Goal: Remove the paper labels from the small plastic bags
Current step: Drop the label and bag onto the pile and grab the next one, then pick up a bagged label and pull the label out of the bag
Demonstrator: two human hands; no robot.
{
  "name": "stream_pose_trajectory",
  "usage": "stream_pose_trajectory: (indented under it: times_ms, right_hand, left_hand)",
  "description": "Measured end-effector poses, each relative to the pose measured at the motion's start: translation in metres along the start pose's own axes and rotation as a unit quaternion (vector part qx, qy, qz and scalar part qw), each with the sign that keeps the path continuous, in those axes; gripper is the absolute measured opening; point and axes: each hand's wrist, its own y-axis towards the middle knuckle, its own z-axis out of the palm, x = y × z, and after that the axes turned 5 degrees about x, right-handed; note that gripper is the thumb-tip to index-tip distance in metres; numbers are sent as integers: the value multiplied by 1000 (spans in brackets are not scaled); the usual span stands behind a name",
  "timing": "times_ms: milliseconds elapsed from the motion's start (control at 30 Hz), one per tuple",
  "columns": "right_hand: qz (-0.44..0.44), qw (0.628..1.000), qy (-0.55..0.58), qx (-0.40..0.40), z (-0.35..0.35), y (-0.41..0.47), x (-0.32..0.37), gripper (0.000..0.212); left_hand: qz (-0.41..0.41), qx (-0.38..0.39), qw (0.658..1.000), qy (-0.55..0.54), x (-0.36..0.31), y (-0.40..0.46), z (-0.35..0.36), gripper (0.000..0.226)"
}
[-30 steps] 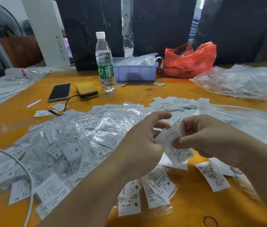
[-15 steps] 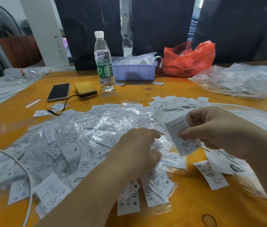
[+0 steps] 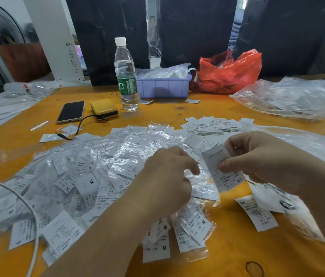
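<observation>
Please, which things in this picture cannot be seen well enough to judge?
- Left hand, head view: its fingertips curl down into the pile of small plastic bags; what they grip is hidden.
- Paper label pinched by the right hand: only XS reads; the small print is too fine.
- Purple bin: contents veiled by crumpled plastic.

I see white labels (image 3: 222, 170) with black print, an orange table (image 3: 227, 242), a red bag (image 3: 229, 72), and a lavender bin (image 3: 162, 87).

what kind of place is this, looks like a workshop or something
Probably a garment packing or sorting workshop: an orange table heaped with bagged size labels, a purple bin of more, and large plastic sacks.
</observation>
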Motion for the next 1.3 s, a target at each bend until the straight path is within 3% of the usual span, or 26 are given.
stream_pose_trajectory:
  times_ms: [133, 367, 633, 833, 1000, 1167, 1300]
  right_hand:
    - [4, 999, -9, 33, 1, -1, 0, 9]
    - [25, 992, -61, 108, 1, 1, -4, 5]
    - [44, 972, 136, 188, -7, -4, 0, 14]
    - [46, 956, 172, 233, -9, -4, -1, 16]
    - [33, 954, 200, 221, -15, 1, -7, 12]
    - [31, 966, 190, 172, -12, 4, -10, 38]
    - [40, 970, 130, 203, -6, 2, -6, 60]
  left_hand:
    - [33, 72, 996, 50, -3, -1, 5, 20]
    - [45, 25, 997, 65, -2, 4, 7, 10]
    - [102, -43, 991, -76, -7, -1, -5, 11]
    - [143, -28, 985, -97, -7, -2, -8, 10]
    - [98, -16, 989, -112, 3, -3, -14, 26]
    - [11, 48, 998, -27, 12, -4, -14, 26]
    - [-12, 60, 998, 2, 10, -3, -15, 12]
